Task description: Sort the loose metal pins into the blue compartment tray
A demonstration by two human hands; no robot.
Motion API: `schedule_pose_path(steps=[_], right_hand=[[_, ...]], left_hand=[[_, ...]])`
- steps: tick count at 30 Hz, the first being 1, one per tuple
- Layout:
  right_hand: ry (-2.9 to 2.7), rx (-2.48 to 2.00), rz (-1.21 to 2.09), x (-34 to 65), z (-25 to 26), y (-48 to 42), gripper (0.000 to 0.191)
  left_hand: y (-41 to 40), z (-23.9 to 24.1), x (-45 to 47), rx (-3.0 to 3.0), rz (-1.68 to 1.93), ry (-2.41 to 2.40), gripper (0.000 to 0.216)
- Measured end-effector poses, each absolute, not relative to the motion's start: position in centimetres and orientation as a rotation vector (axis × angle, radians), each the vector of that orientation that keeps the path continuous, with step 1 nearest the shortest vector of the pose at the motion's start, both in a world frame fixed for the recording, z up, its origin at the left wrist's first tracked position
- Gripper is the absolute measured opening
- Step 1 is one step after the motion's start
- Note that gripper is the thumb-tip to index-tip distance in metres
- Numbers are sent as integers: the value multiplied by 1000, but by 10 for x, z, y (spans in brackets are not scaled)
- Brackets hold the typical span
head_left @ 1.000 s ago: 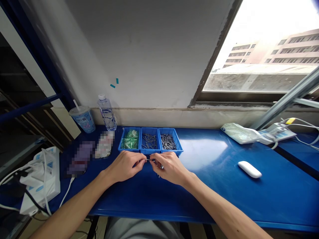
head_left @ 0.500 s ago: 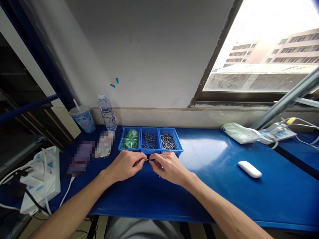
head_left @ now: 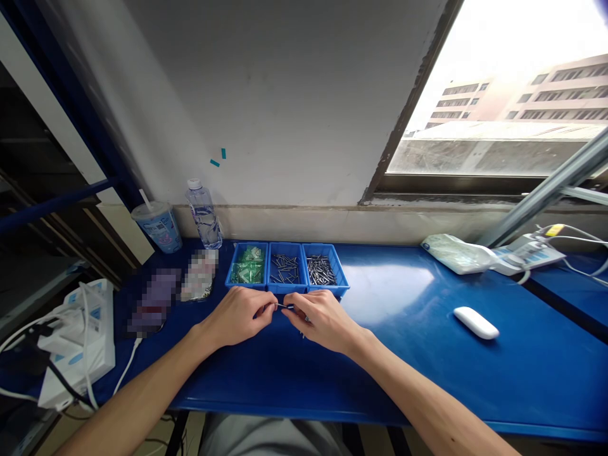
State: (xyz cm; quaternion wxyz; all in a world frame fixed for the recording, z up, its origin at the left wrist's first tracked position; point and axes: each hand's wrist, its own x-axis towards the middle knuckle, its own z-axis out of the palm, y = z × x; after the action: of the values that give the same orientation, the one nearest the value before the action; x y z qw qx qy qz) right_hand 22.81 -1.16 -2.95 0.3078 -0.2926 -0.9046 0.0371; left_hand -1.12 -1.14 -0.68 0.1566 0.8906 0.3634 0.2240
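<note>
a pale grey wall (head_left: 294, 114) fills the upper middle of the frame, and a blue table (head_left: 418, 380) spreads across the lower half. a window (head_left: 475, 155) takes the upper right, with buildings beyond the glass. at the lower left lies a white power strip (head_left: 102, 326) with cables plugged in.

three blue bins stand side by side in the middle of the frame: the left bin (head_left: 228, 271) holds green packets (head_left: 250, 269), the middle bin (head_left: 285, 249) a loose scatter of thin metal pieces, and the right bin (head_left: 342, 275) a denser heap of them. just below the bins in the frame, the left hand (head_left: 242, 315) and the right hand (head_left: 325, 320) face each other, fingertips near but apart. the left thumb and forefinger are pinched on one end of a thin metal rod (head_left: 281, 306); the right fingers close on its other end, dark where it meets them. more metal glints under the right palm, too covered to make out.

a clear plastic bag (head_left: 446, 252) lies at right, near the wall. a lidded cup (head_left: 159, 229) and a water bottle (head_left: 205, 218) stand left of centre, above a pixelated purple item (head_left: 154, 301). a smooth white case (head_left: 476, 323) rests at lower right. smallest are two teal strips (head_left: 223, 154) on the wall.
</note>
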Motion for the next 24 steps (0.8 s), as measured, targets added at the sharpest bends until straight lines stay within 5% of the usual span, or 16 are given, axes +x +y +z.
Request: schedule_pose_path(steps=[24], right_hand=[[-2477, -819, 108, 228, -32, -9, 25]], left_hand=[[-12, -9, -9, 2597, 641, 1025, 23]])
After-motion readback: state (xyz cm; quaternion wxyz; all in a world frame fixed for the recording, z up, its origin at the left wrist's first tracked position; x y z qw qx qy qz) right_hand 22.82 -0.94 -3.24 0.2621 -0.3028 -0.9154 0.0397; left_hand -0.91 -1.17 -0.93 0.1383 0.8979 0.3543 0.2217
